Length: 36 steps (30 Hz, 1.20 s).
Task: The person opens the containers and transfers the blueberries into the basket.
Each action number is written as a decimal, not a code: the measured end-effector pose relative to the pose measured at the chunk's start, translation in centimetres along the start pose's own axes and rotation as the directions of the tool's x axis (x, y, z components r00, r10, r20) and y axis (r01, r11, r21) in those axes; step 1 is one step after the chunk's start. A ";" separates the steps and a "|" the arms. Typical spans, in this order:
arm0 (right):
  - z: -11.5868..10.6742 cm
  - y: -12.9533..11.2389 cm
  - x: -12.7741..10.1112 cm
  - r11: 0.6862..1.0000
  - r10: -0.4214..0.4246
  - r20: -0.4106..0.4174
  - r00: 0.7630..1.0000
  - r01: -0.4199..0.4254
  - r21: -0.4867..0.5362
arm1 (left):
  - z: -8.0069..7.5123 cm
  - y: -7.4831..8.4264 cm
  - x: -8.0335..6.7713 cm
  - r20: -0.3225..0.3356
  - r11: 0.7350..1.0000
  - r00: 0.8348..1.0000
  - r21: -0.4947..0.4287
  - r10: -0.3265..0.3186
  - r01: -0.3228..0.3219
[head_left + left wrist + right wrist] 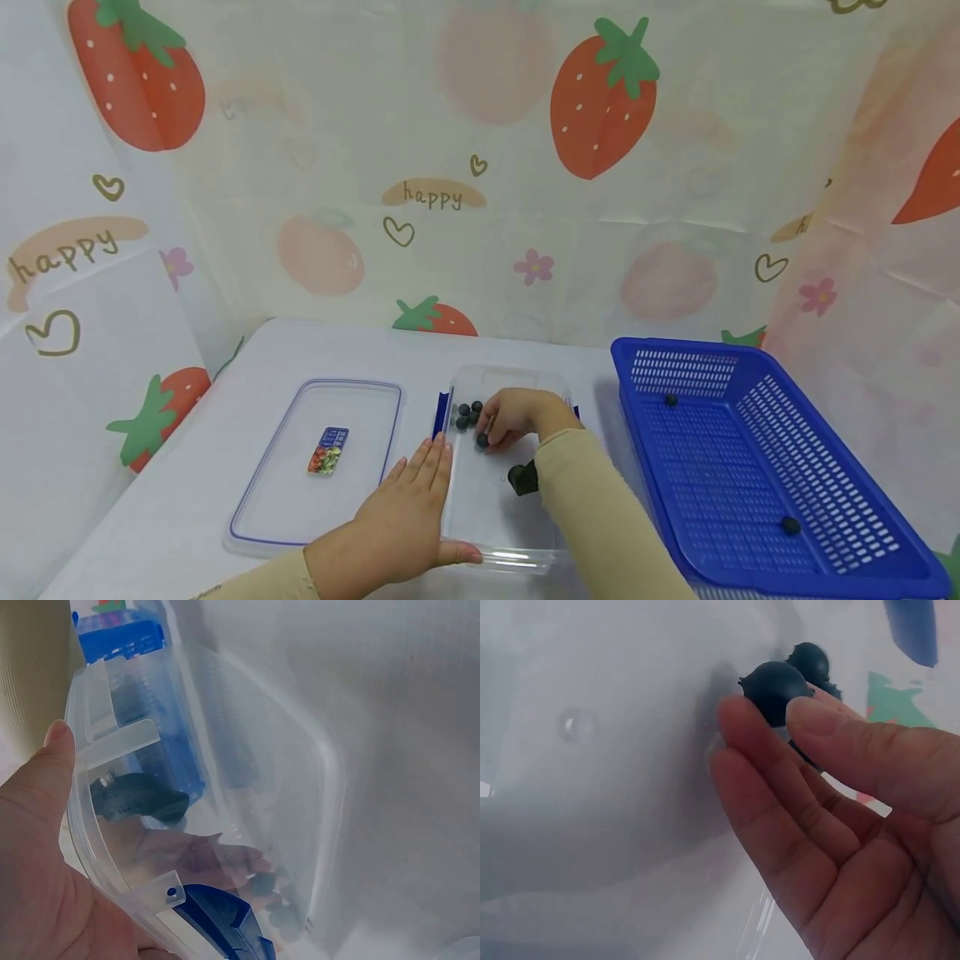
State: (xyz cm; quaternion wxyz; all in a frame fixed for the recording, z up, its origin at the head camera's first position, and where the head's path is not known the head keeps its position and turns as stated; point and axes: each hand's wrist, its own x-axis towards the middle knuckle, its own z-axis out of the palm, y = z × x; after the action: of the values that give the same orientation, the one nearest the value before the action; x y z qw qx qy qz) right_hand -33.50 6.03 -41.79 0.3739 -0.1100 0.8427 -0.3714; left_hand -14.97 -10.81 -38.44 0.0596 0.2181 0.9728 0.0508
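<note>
My right hand (517, 415) reaches into a clear plastic container (510, 557) and pinches a dark blueberry (776, 691) between thumb and fingertips. Several more blueberries (465, 417) lie grouped by the container's left wall, just left of that hand. In the right wrist view, some show right behind the pinched one. My left hand (401, 517) lies with straight fingers along the container's left side, its thumb at the front corner. A blue side latch (225, 919) hangs folded out near the left hand in the left wrist view. Under the right wrist is a dark device (522, 477).
Left of the container lies a clear lid (262, 508) with a blue seal and a colourful label (328, 451). At the right stands a blue perforated basket (757, 467), holding one blueberry (671, 400) at the back and another (791, 525) nearer the front. A strawberry-print cloth (525, 208) hangs behind the white table.
</note>
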 end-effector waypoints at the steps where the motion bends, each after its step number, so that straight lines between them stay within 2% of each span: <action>1: -0.1 0.0 0.0 1.000 -0.008 0.004 1.000 0.008 0.003 | 0.0 0.0 0.0 0.000 1.000 1.000 -0.002 0.001 -0.001; 6: -0.4 -0.1 -0.3 0.997 -0.072 0.030 0.997 0.072 0.012 | -0.1 0.1 0.0 -0.003 1.000 1.000 -0.013 0.005 -0.005; 13: -0.7 -0.3 -0.7 0.983 -0.159 0.044 0.986 0.154 0.100 | 0.1 0.1 0.0 -0.013 1.000 1.000 -0.007 0.009 -0.009; 23: -1.6 -1.7 -2.1 0.954 -0.275 0.034 0.961 0.268 0.135 | 0.2 0.0 0.1 -0.007 1.000 1.000 0.008 0.015 -0.015; 29: -2.0 -2.8 -3.4 0.938 -0.344 0.054 0.938 0.339 0.074 | 0.4 -0.1 0.3 0.016 1.000 1.000 -0.001 0.002 -0.002; 36: -3.6 -4.3 -6.2 0.930 -0.366 0.014 0.931 0.366 -0.031 | 0.4 -0.1 0.5 0.032 1.000 0.999 -0.007 -0.006 0.006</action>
State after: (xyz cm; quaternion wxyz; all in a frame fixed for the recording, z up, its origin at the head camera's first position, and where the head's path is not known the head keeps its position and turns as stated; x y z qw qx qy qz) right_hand -32.15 7.83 -33.75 0.2996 -0.2728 0.8120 -0.4201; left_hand -15.43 -10.68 -38.90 0.0761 0.2158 0.9722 0.0504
